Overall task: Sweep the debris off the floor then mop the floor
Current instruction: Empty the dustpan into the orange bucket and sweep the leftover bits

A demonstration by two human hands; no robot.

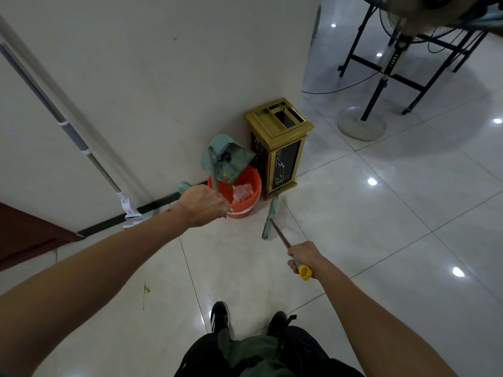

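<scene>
Dustpan (230, 161) tips over red bucket (243, 195), left hand (204, 204) gripping its handle; right hand (302, 258) grips broom (272, 217) at 5 o'clock, bristles blurry.

Glossy floor tiles (381, 213); orange plastic bucket (249, 183); shiny gold metal bin (280, 123); grimy matt green plastic dustpan (234, 161)

Glossy white tiled floor (381, 213), plain wall (163, 63).

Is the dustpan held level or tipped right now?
Tipped: the left hand holds the dustpan tilted, its mouth angled down over the red bucket.
</scene>
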